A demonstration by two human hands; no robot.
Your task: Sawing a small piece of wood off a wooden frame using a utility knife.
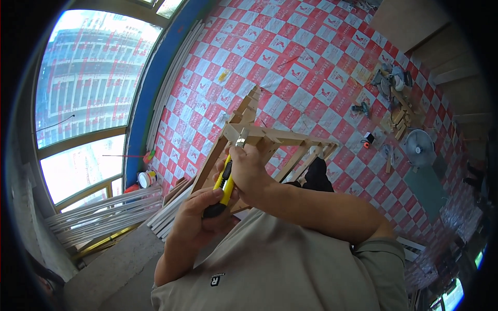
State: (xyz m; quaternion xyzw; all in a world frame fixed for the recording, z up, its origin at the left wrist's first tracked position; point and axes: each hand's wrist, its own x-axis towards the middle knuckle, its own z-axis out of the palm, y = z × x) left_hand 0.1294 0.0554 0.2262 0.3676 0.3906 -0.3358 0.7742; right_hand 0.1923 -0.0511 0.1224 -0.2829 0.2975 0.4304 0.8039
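Observation:
My left hand (199,212) is closed around the lower part of a yellow-and-black utility knife (226,185). My right hand (250,172) grips the knife's upper end, its thumb beside a silver metal piece (241,136) that points away from me; I cannot make out whether a blade is out. Under and beyond both hands lies a pale timber frame (280,137) with crosspieces, perhaps a ladder. A dark-clad leg or shoe (316,173) shows beside it.
Red-and-white checked floor covering (311,62) carries a power drill (360,108), a saw (386,83), wood offcuts (398,124) and a fan (418,147). At left are windows (93,72), white strips (104,212), a bucket (147,179) and a concrete ledge (109,269).

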